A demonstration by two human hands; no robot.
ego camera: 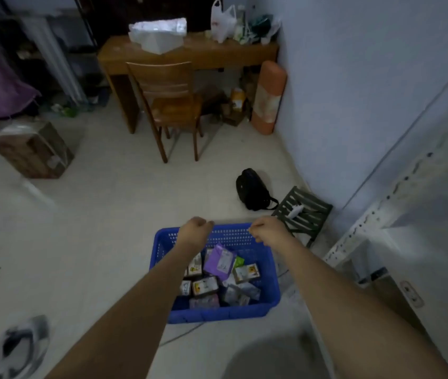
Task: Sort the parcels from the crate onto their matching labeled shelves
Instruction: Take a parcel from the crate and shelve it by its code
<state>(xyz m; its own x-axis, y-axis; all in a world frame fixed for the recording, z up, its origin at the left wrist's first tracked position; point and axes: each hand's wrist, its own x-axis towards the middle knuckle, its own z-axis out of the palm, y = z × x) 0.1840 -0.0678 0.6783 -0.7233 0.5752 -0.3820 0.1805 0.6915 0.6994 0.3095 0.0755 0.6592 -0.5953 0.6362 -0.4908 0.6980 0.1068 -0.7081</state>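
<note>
A blue perforated plastic crate (217, 315) sits on the pale floor in front of me. It holds several small parcels: a purple pouch (220, 262) propped upright, brown-and-white boxes (205, 286) and silvery packets (240, 292). Both of my arms reach across the crate. My left hand (195, 227) and my right hand (266, 228) are at the far rim, fingers curled over it; the fingertips are hidden behind the backs of the hands. A white metal shelf upright (367, 217) rises at the right; no shelf labels are readable.
A dark slatted stool (303, 212) and a black bag (253, 190) stand just beyond the crate on the right. Farther off are a wooden chair (171, 105), a desk (190, 54) and a cardboard box (32, 149). A shoe (19, 348) lies at lower left.
</note>
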